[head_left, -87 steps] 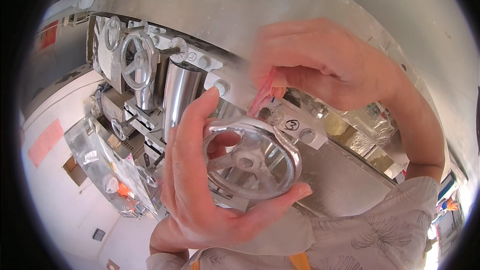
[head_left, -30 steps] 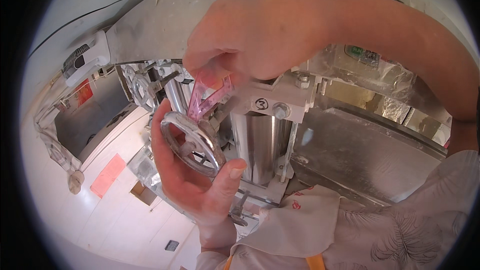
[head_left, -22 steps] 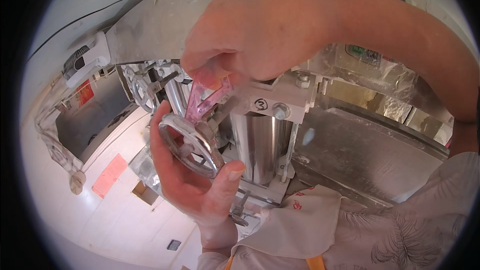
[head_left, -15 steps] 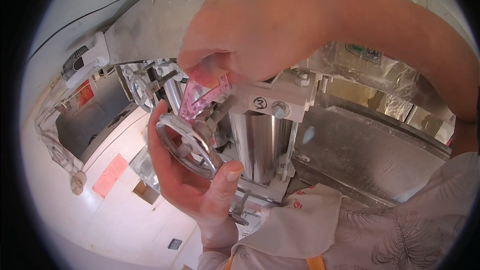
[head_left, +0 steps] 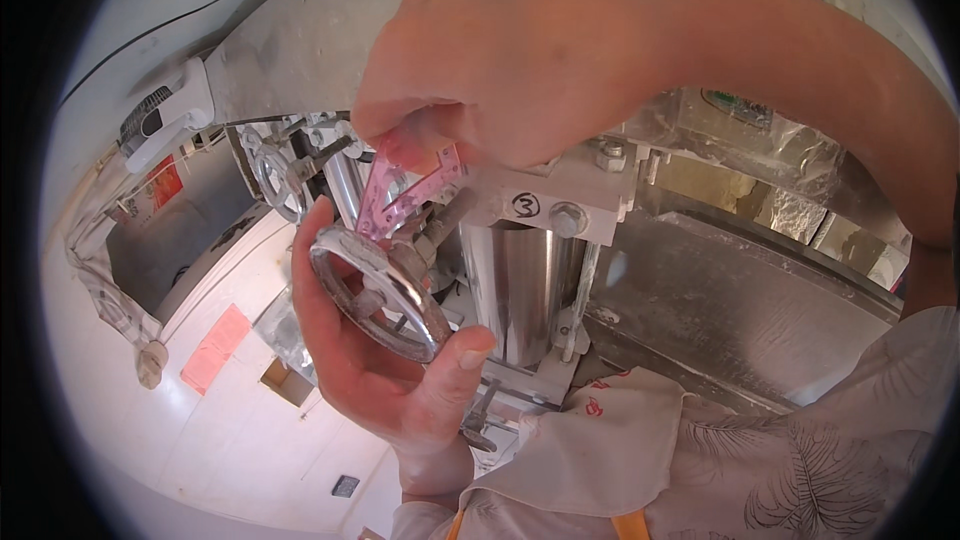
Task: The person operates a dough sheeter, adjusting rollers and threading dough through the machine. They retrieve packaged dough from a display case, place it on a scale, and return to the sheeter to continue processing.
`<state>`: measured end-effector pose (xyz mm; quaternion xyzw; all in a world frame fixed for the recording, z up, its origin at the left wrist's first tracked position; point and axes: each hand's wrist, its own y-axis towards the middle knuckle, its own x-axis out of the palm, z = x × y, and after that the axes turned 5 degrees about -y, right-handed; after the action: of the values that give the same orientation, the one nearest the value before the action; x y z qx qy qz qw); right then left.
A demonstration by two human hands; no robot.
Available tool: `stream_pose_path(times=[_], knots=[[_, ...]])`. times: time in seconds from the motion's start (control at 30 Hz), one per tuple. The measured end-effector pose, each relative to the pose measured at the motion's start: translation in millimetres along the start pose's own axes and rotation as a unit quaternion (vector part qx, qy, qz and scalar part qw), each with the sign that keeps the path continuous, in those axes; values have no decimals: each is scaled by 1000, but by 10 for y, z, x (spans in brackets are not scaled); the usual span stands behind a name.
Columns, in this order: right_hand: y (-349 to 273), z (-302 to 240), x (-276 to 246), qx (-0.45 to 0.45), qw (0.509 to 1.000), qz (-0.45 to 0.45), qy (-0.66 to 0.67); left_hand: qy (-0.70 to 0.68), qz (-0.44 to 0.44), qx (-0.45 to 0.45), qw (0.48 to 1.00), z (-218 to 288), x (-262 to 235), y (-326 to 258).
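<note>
Left hand (head_left: 400, 405) cups a handwheel (head_left: 374, 300); right hand (head_left: 490, 70) pinches a pink set-square (head_left: 377, 203).

At the left, a flat pink rectangle (head_left: 216, 349) marks the white surface (head_left: 220, 440), with a square brown recess (head_left: 287, 381) near it and a small dark grey square (head_left: 345, 486) lower down. Higher up appear a bright red panel (head_left: 167, 183) and a thin black cable (head_left: 180, 29).
</note>
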<state>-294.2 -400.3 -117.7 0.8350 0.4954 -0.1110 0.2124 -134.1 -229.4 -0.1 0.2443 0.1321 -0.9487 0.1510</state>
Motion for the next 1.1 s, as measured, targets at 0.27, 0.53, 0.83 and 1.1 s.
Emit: stream_pose_path(times=[0.27,0.53,0.83,1.1], knots=[[-45,16,23,-12,1000,19,12,3,-1,-6,1000,9,-10,-2],[-66,-25,0,7,1000,10,19,-3,-3,-12,1000,19,-9,-6],[-57,60,40,-15,999,30,35,11,8,-20,1000,57,24,-7],[-153,-19,31,43,993,46,97,29,5,-46,999,99,-7,-27]])
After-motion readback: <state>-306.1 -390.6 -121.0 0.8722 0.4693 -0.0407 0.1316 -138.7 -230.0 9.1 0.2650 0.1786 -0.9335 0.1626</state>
